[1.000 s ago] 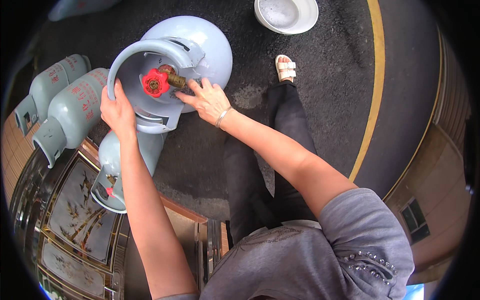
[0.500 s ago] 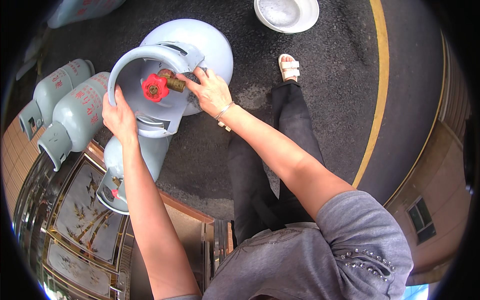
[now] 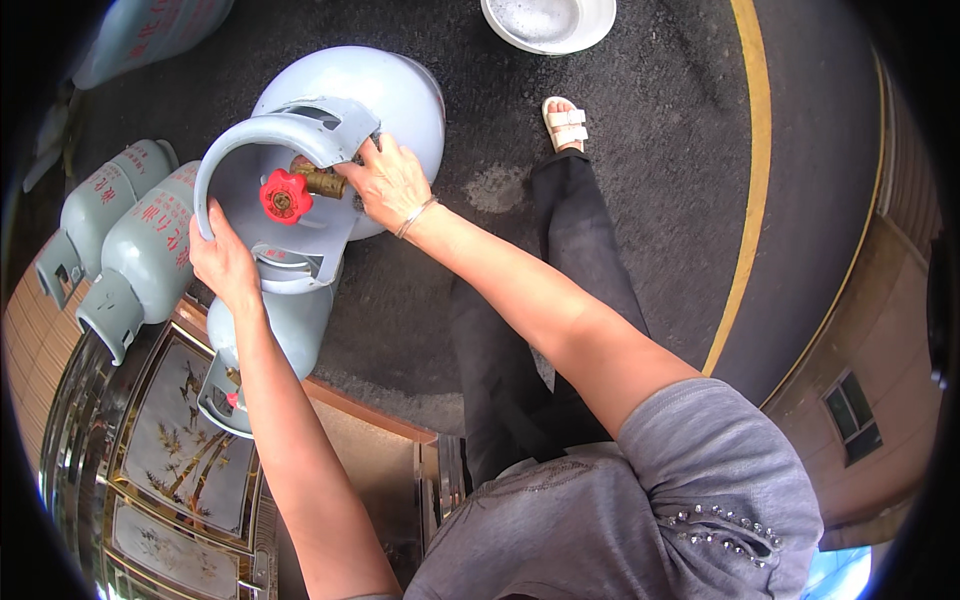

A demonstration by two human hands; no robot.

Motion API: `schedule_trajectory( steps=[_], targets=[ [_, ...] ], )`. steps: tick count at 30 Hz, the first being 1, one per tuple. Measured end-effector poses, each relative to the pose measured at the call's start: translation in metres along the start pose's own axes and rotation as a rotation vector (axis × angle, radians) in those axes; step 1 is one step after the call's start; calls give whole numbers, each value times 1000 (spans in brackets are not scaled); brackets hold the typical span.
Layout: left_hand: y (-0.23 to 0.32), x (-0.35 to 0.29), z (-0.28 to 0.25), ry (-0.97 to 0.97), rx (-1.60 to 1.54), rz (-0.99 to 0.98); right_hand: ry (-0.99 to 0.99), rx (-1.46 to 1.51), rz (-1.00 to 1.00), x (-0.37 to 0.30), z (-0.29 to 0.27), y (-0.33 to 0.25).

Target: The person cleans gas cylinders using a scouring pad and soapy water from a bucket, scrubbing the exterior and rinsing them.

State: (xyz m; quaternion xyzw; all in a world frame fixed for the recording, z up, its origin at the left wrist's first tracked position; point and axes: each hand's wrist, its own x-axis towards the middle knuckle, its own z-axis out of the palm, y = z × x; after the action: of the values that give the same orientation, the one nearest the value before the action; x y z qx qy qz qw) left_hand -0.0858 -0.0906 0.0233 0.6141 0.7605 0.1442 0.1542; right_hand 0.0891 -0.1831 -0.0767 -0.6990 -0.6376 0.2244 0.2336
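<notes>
A pale blue-grey gas cylinder leans with its collar toward me. Inside the collar sits a brass valve with a red handwheel. My left hand is closed around the near-left rim of the collar, thumb over the edge. My right hand, with a bracelet at the wrist, is bent against the cylinder's shoulder beside the collar's right end and the valve outlet. Its fingertips are partly hidden there. A dark, rough patch showed under that palm earlier; what the fingers hold cannot be made out.
A white basin with greyish liquid stands on the asphalt at the top. Several more gas cylinders stand on the left, one just below the handled one. A decorated metal door lies lower left; a yellow line runs right.
The collar and both hands appear further left and slightly lower, along with a shift of the whole view. My right hand has slid closer in against the collar's edge; my left keeps its grip.
</notes>
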Motion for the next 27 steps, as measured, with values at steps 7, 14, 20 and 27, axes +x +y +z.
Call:
schedule_trajectory(
  steps=[7, 14, 20, 27],
  targets=[
    [-4, 3, 0, 17, 13, 30, -90, -23, -41, -27, -2, 5],
    [2, 1, 0, 30, 21, 24, 51, -12, 108, -14, -7, 7],
    [-2, 2, 0, 12, 4, 13, -100, -95, 25, -13, -9, -1],
    [1, 0, -2, 17, -14, -16, -220, -106, -231, -29, -8, 6]
  ],
)
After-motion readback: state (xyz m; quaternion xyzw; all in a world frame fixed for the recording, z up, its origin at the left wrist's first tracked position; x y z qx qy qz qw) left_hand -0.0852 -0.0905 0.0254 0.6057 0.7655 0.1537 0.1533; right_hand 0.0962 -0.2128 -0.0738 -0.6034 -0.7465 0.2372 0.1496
